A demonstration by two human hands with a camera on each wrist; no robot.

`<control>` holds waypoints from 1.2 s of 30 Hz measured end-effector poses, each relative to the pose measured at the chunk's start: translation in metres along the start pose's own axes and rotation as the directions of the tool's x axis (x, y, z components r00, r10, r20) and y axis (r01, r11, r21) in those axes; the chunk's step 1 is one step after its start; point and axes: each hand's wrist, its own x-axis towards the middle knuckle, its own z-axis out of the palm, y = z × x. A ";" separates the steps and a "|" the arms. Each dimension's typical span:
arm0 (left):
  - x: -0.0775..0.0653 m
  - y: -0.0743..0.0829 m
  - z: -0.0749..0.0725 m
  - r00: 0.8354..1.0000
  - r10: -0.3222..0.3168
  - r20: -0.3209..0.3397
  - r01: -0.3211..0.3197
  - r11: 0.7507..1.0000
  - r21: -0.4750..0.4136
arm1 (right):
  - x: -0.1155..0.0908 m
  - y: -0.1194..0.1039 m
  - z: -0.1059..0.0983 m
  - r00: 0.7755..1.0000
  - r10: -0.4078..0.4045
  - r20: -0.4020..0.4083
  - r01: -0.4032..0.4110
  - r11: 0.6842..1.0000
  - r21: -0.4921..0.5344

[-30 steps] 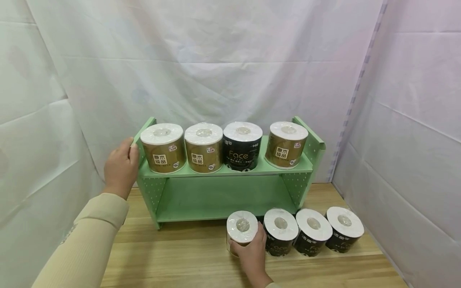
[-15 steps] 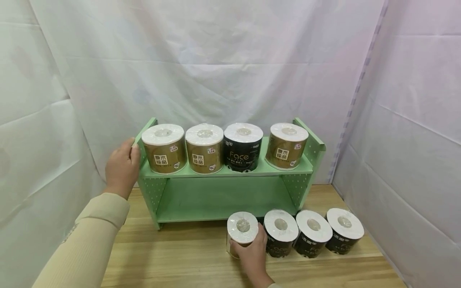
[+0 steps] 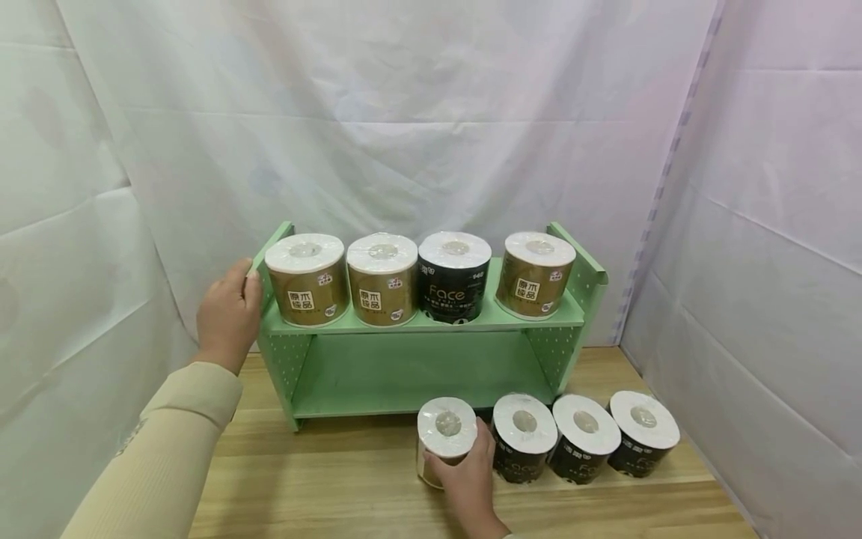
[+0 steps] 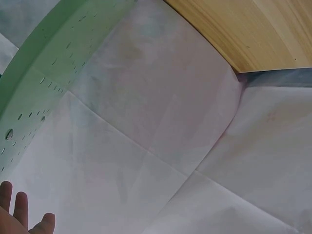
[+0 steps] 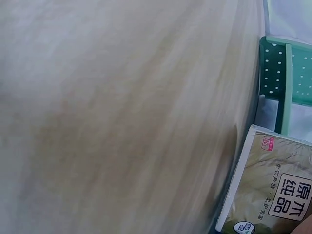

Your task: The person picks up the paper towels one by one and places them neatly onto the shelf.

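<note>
My left hand [image 3: 227, 318] grips the upper left side panel of a green two-tier shelf [image 3: 417, 367]. In the left wrist view, a few of its fingers [image 4: 21, 209] show beside the perforated panel [image 4: 58, 53]. My right hand [image 3: 469, 483] holds a gold-wrapped toilet paper roll [image 3: 439, 445] upright, just in front of the shelf. The right wrist view shows that roll's printed label [image 5: 290, 195]; only a bit of the hand appears at the corner. Three black-wrapped rolls stand right of it: one near [image 3: 521, 457], one middle [image 3: 582, 458], one far right [image 3: 640, 449].
On the upper tier stand three gold rolls, far left [image 3: 308, 296], second [image 3: 382, 296] and far right [image 3: 535, 284], plus a black roll [image 3: 451, 288]. A gap separates the black roll from the far-right gold one. White cloth [image 3: 431, 150] encloses the wooden table [image 3: 323, 479].
My right hand and the gold roll have shifted slightly left, widening the gap to the nearest black roll. The left hand stays on the side panel.
</note>
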 end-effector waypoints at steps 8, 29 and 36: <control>0.000 -0.002 0.001 1.000 0.005 -0.008 -0.005 1.000 -0.003 | -0.003 -0.013 -0.001 0.999 -0.024 0.034 0.023 1.000 0.013; -0.001 -0.003 0.004 1.000 0.009 -0.006 -0.010 1.000 -0.013 | -0.002 -0.042 0.012 0.985 -0.112 0.133 0.103 0.992 0.070; -0.001 -0.001 0.002 1.000 -0.018 0.003 0.018 0.999 -0.028 | 0.002 -0.052 0.017 0.980 -0.110 0.163 0.098 0.992 0.079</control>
